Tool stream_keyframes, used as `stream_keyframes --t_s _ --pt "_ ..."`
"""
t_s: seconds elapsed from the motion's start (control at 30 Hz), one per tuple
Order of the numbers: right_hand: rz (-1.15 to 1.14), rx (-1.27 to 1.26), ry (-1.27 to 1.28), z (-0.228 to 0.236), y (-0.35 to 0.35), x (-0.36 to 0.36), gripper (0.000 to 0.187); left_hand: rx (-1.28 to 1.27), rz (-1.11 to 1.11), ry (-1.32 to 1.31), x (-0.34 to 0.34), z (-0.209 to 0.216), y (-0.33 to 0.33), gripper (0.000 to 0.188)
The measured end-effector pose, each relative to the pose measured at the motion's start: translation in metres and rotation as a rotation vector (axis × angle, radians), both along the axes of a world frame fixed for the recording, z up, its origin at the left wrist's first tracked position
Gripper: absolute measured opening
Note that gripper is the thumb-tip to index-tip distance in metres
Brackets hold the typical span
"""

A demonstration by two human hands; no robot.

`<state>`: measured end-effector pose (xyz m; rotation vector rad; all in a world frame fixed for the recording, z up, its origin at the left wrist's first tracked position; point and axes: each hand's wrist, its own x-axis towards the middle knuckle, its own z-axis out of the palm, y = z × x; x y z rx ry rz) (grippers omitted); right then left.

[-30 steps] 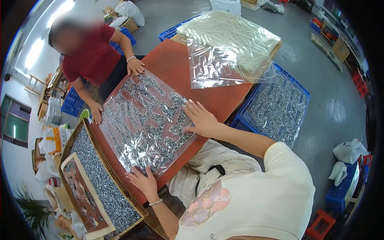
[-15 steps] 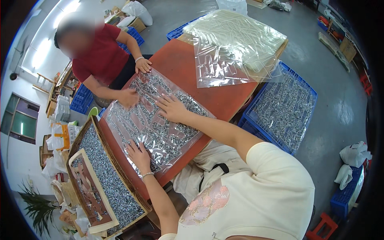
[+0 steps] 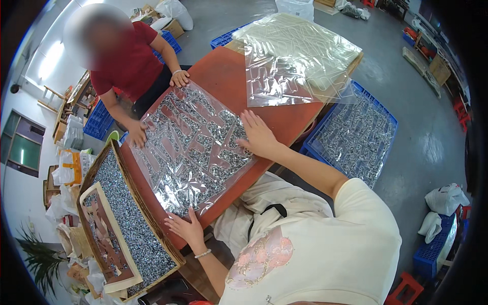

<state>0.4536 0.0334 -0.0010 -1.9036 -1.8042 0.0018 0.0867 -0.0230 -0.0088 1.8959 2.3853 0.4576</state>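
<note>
A clear plastic sheet, patterned with small dark and silvery grains around bare, cut-out-like shapes, lies flat on the red-brown tabletop. Along its right edge rests my right hand, palm down with the fingers stretched out. At the near left corner my left hand is spread flat, fingers extended. Neither hand grips anything. Across the table, a person in a red shirt has one hand at the sheet's left edge and the other by its far corner.
A stack of clear shaped plastic sheets overhangs the far right of the table. Beside it, a blue crate holds grain-filled sheets. At left stands a wooden-edged tray of glittering grains, with a pale frame inside.
My right hand has slid from the sheet's middle to its right edge. My left hand has drawn back to the near corner. The other person's lower hand has moved to the left edge.
</note>
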Motion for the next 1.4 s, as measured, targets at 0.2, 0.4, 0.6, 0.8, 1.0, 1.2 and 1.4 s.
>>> stream_keyframes --t_s 0.2,0.4,0.6,0.8,1.0,1.2,1.4 --pt "-0.184 -0.169 0.117 0.012 0.085 -0.016 0.079 0.078 -0.133 -0.543 -0.022 0.008 -0.002 0.081" --pt "-0.485 -0.386 0.127 0.014 0.131 -0.008 0.067 -0.017 0.110 -0.996 -0.020 0.027 0.023 0.056" --pt "-0.485 -0.255 0.142 -0.033 0.161 0.013 0.050 -0.040 0.031 -1.201 -0.022 0.043 0.019 0.030" --pt "-0.447 -0.030 0.272 -0.013 0.128 -0.007 0.029 -0.134 -0.075 -1.463 -0.036 0.037 0.003 0.012" --pt "-0.395 -0.064 0.302 -0.032 0.127 0.007 0.025 -0.176 -0.082 -1.519 -0.043 0.048 0.012 0.016" --pt "-0.375 -0.029 0.312 -0.031 0.131 0.004 0.022 -0.313 -0.084 -1.328 -0.062 0.030 0.040 0.033" --pt "-0.368 -0.029 0.336 -0.035 0.129 0.003 0.022 -0.321 0.058 -1.153 -0.048 0.032 0.055 0.040"
